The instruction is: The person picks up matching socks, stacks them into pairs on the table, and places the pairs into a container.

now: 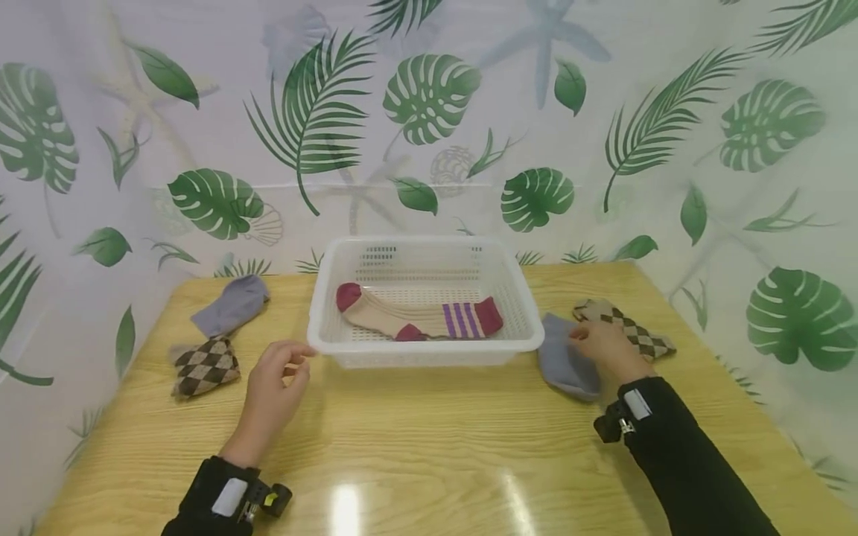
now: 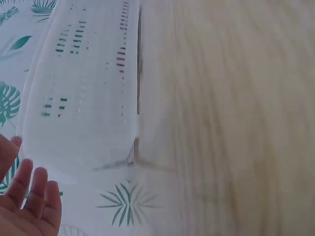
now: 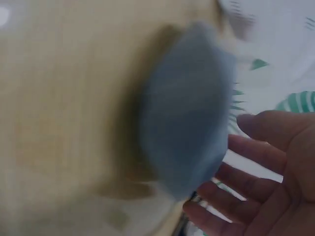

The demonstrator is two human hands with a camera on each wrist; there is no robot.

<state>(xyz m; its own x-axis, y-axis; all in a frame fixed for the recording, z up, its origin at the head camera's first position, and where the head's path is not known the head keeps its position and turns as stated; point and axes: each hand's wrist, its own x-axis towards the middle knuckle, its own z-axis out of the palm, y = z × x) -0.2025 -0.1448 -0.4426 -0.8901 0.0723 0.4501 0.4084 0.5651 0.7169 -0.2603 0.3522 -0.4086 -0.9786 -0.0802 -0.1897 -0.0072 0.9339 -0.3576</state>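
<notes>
A white plastic basket [image 1: 429, 347] stands mid-table with a beige sock [image 1: 389, 316] lying inside; its toe, heel and cuff are dark red, with purple stripes by the cuff. Loosely bent, the fingers of my left hand [image 1: 273, 380] are at the basket's front left corner, holding nothing; whether they touch it I cannot tell. My right hand [image 1: 610, 348] is over a grey-blue sock [image 1: 563, 361] right of the basket. In the right wrist view the thumb is spread away from the fingers, and the blurred grey-blue sock [image 3: 189, 113] is beside the fingertips, not gripped.
A brown argyle sock [image 1: 643, 339] lies beyond my right hand. At the table's left are another grey-blue sock [image 1: 231, 305] and another argyle sock [image 1: 206, 366]. Leaf-patterned cloth [image 1: 429, 171] rises behind the wooden table [image 1: 415, 432] and along both sides.
</notes>
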